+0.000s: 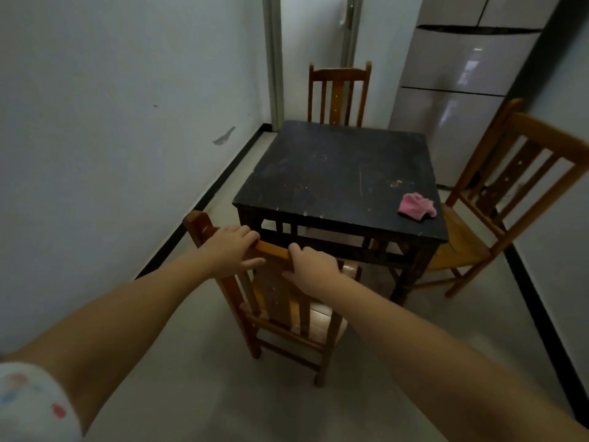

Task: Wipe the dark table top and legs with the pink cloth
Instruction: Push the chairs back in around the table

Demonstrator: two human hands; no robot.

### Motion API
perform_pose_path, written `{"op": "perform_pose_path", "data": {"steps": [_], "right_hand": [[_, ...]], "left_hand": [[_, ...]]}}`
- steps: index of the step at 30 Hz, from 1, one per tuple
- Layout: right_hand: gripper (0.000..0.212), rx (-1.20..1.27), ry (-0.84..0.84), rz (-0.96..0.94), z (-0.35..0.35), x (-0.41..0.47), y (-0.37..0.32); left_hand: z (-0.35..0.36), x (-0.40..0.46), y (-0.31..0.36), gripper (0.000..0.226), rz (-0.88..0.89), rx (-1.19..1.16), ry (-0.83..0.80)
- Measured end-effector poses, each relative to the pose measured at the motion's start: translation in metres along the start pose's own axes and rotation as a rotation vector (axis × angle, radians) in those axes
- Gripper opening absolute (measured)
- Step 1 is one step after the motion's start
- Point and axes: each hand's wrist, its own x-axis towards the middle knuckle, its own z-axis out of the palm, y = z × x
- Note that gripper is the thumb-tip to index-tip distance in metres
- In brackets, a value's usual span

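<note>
The dark square table (325, 173) stands ahead of me with a scuffed, speckled top and carved dark legs (404, 279). A crumpled pink cloth (416, 206) lies on the top near its front right corner, with neither hand on it. Both hands grip the top rail of the near wooden chair (287, 311), which stands in front of the table. My left hand (231, 248) wraps the rail's left part. My right hand (310, 266) clasps its middle. Neither hand is near the cloth.
A second wooden chair (338, 94) stands behind the table, and a third chair (510, 193) is at its right side. A tall fridge (462, 74) fills the back right corner. A white wall (111, 122) runs along the left, a doorway (312, 33) lies beyond.
</note>
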Motion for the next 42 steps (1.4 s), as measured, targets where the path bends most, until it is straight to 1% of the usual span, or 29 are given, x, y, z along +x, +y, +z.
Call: {"op": "perform_pose_path", "data": {"steps": [3, 8, 10, 12, 14, 16, 21, 24, 33, 36, 38, 40, 42], "right_hand": [[0.024, -0.057, 0.015, 0.053, 0.004, 0.001, 0.006], [0.025, -0.09, -0.008, 0.04, 0.003, 0.01, 0.012], [0.024, -0.112, 0.004, 0.016, 0.003, 0.012, 0.02], [0.026, -0.159, 0.024, 0.001, -0.001, 0.011, 0.034], [0.028, -0.217, 0.034, 0.002, -0.007, 0.012, 0.051], [0.031, -0.258, 0.047, -0.005, -0.015, 0.016, 0.068], [0.034, -0.291, 0.019, -0.017, -0.034, 0.04, 0.109], [0.036, -0.317, 0.028, -0.016, -0.04, 0.059, 0.126], [0.034, -0.308, 0.044, -0.074, -0.052, 0.093, 0.149], [0.035, -0.309, 0.027, -0.069, -0.056, 0.093, 0.149], [0.035, -0.315, -0.017, -0.047, -0.059, 0.095, 0.146], [0.041, -0.288, -0.073, -0.019, -0.065, 0.1, 0.141], [0.058, -0.237, -0.066, -0.015, -0.076, 0.115, 0.132]], "left_hand": [[0.003, 0.005, -0.005, 0.046, 0.038, 0.006, -0.01], [0.006, 0.016, -0.019, 0.036, 0.031, -0.043, -0.082], [0.01, 0.021, -0.018, 0.033, 0.042, -0.067, -0.072], [0.017, 0.027, -0.011, 0.033, 0.067, -0.062, -0.023], [0.022, 0.037, -0.001, 0.034, 0.085, -0.046, 0.036], [0.025, 0.051, 0.009, 0.035, 0.093, -0.036, 0.062], [0.027, 0.094, 0.026, 0.043, 0.069, -0.054, 0.074], [0.025, 0.117, 0.025, 0.042, 0.063, -0.053, 0.065], [0.023, 0.158, 0.022, 0.045, 0.022, -0.035, 0.049], [0.019, 0.159, 0.023, 0.045, 0.022, -0.025, 0.026], [0.015, 0.158, 0.023, 0.045, 0.022, -0.029, -0.012], [0.008, 0.157, 0.021, 0.047, 0.045, -0.041, -0.063], [-0.007, 0.159, 0.014, 0.052, 0.1, 0.01, -0.029]]}}
